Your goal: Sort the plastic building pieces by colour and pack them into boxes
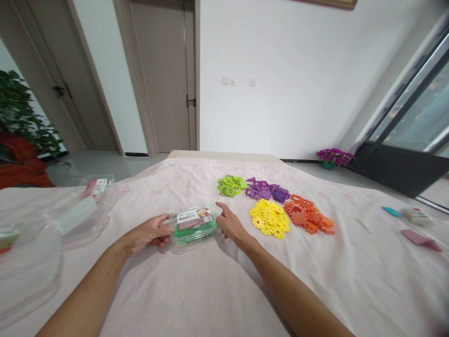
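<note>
A clear plastic clamshell box (pixel 193 225) rests on the cloth before me, with its lid down. Green pieces (pixel 192 231) show through it, below a printed label on the lid. My left hand (pixel 157 232) grips the box's left edge, thumb toward the near side. At the right end, my right hand (pixel 229 222) has its index finger stretched along the far corner and its other fingers curled against the side. Right of this hand lie piles of flat notched plastic pieces: yellow (pixel 270 219), lime green (pixel 229 186), purple (pixel 266 190) and orange (pixel 307 215).
More clear plastic boxes (pixel 82 210) stand at the left of the cloth-covered table (pixel 182 290). Far right are a blue item (pixel 392 211), a white packet (pixel 417 216) and a pink cloth (pixel 421 239). Purple flowers (pixel 335 156) stand on the floor beyond.
</note>
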`<act>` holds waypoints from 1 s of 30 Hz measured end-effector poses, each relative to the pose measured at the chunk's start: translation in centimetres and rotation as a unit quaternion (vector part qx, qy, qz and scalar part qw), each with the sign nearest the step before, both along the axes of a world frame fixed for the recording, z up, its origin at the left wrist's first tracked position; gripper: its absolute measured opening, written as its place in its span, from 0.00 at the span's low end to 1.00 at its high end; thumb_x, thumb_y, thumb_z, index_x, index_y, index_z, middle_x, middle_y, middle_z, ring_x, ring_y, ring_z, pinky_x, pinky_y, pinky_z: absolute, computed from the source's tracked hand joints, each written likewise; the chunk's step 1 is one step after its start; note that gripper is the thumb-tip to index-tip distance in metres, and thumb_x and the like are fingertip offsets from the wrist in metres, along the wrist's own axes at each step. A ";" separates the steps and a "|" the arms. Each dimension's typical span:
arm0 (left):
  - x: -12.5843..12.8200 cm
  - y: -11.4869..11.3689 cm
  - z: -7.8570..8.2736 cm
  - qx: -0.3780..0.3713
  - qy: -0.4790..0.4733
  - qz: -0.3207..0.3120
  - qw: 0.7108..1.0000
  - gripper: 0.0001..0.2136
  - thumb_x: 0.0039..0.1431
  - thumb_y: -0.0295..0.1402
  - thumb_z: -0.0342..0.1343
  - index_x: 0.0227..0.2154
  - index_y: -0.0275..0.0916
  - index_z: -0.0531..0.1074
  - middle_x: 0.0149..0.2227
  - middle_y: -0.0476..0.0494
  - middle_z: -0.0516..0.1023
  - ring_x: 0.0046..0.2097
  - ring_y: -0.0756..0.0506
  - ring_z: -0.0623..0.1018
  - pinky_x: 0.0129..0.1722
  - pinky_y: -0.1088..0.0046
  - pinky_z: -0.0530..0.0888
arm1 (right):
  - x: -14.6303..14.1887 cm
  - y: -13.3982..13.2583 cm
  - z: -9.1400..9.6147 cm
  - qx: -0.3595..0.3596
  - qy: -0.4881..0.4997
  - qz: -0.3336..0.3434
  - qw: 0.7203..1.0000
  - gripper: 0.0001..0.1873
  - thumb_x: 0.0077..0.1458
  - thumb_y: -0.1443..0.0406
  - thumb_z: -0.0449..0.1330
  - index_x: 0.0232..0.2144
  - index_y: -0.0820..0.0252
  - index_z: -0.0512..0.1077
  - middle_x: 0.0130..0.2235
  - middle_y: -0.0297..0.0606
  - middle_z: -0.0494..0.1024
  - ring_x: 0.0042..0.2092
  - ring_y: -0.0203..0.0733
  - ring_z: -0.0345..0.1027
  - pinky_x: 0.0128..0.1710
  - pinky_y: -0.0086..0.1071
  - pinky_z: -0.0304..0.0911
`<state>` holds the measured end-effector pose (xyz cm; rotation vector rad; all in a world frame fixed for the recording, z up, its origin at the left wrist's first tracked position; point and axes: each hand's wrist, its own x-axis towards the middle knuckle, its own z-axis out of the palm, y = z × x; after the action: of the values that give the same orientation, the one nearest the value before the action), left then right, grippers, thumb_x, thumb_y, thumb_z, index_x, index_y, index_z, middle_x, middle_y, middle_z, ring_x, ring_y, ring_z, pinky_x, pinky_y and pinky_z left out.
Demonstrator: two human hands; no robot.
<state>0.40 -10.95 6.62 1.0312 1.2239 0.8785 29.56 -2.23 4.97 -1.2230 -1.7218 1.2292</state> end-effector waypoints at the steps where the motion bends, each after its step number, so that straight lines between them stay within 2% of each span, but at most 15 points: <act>1: 0.1 0.1 -0.2 -0.004 -0.007 0.006 1.000 0.34 0.44 0.42 0.70 0.56 0.41 0.69 0.31 0.46 0.75 0.28 0.50 0.74 0.27 0.74 0.72 | 0.1 0.3 0.1 -0.003 -0.006 0.006 1.000 0.33 0.49 0.65 0.55 0.60 0.49 0.65 0.29 0.29 0.71 0.24 0.34 0.62 0.20 0.25 0.53; 4: 0.3 0.3 -0.6 -0.012 -0.019 0.017 1.000 0.34 0.46 0.41 0.70 0.56 0.41 0.67 0.30 0.48 0.74 0.26 0.51 0.73 0.26 0.76 0.72 | 0.0 1.6 0.5 -0.006 -0.021 0.008 1.000 0.27 0.49 0.65 0.56 0.54 0.50 0.69 0.30 0.30 0.72 0.23 0.34 0.63 0.18 0.25 0.52; 8: 0.4 0.4 -0.8 -0.012 -0.030 0.022 0.999 0.33 0.48 0.39 0.69 0.57 0.41 0.66 0.28 0.51 0.71 0.24 0.53 0.70 0.25 0.78 0.71 | -1.0 3.7 0.7 -0.012 -0.009 -0.015 1.000 0.13 0.53 0.57 0.60 0.39 0.56 0.71 0.24 0.29 0.70 0.21 0.32 0.60 0.18 0.23 0.50; 11: 0.5 0.4 -0.9 -0.010 -0.046 0.026 0.999 0.31 0.48 0.39 0.69 0.56 0.42 0.67 0.28 0.53 0.70 0.23 0.54 0.68 0.24 0.79 0.70 | -1.8 5.0 0.4 -0.057 0.016 0.006 0.998 0.16 0.55 0.52 0.59 0.29 0.60 0.70 0.19 0.27 0.65 0.18 0.30 0.54 0.17 0.23 0.46; 14: 0.5 0.5 -1.1 -0.015 -0.066 0.024 0.997 0.30 0.47 0.38 0.69 0.54 0.43 0.69 0.27 0.53 0.70 0.23 0.54 0.68 0.26 0.78 0.70 | -2.5 5.7 -0.2 -0.091 0.050 0.021 0.994 0.17 0.54 0.53 0.58 0.24 0.60 0.68 0.15 0.24 0.59 0.16 0.29 0.48 0.16 0.25 0.41; 17: 0.4 0.6 -1.3 -0.016 -0.075 0.028 0.997 0.30 0.46 0.39 0.70 0.54 0.43 0.70 0.27 0.52 0.72 0.24 0.53 0.69 0.28 0.76 0.72 | -3.4 5.9 -1.0 -0.108 0.123 -0.019 0.986 0.12 0.47 0.59 0.61 0.21 0.59 0.64 0.16 0.23 0.59 0.18 0.30 0.49 0.17 0.26 0.41; 20: 0.3 0.6 -1.3 -0.016 -0.071 0.024 0.997 0.32 0.47 0.40 0.69 0.56 0.41 0.69 0.31 0.49 0.74 0.25 0.52 0.71 0.30 0.75 0.73 | -4.2 5.9 -1.7 -0.126 0.177 -0.053 0.975 0.09 0.43 0.62 0.60 0.22 0.58 0.63 0.17 0.23 0.60 0.20 0.31 0.52 0.19 0.27 0.46; 25: 0.3 0.6 -1.1 -0.010 -0.049 0.010 0.999 0.36 0.47 0.40 0.69 0.60 0.41 0.64 0.44 0.40 0.77 0.36 0.47 0.77 0.35 0.75 0.74 | -4.7 5.8 -2.1 -0.117 0.193 -0.067 0.972 0.09 0.43 0.62 0.60 0.22 0.57 0.62 0.18 0.23 0.59 0.21 0.32 0.53 0.20 0.27 0.47; 27: 0.4 0.5 -1.1 -0.007 -0.040 0.009 0.999 0.37 0.47 0.39 0.70 0.60 0.41 0.63 0.45 0.40 0.77 0.40 0.46 0.77 0.36 0.75 0.75 | -4.6 5.7 -2.1 -0.116 0.192 -0.064 0.973 0.10 0.43 0.61 0.60 0.22 0.57 0.62 0.18 0.23 0.59 0.21 0.31 0.53 0.20 0.27 0.47; 30: 0.5 0.5 -1.1 -0.008 -0.034 0.010 0.999 0.37 0.47 0.38 0.70 0.60 0.41 0.62 0.44 0.41 0.77 0.38 0.47 0.77 0.36 0.74 0.76 | -4.0 5.4 -2.0 -0.119 0.177 -0.043 0.976 0.13 0.46 0.57 0.61 0.22 0.57 0.63 0.17 0.23 0.59 0.19 0.31 0.52 0.19 0.27 0.45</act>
<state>0.86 -10.50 5.57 0.9709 1.1843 0.9097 25.59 3.18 2.99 -1.1170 -1.2792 1.5297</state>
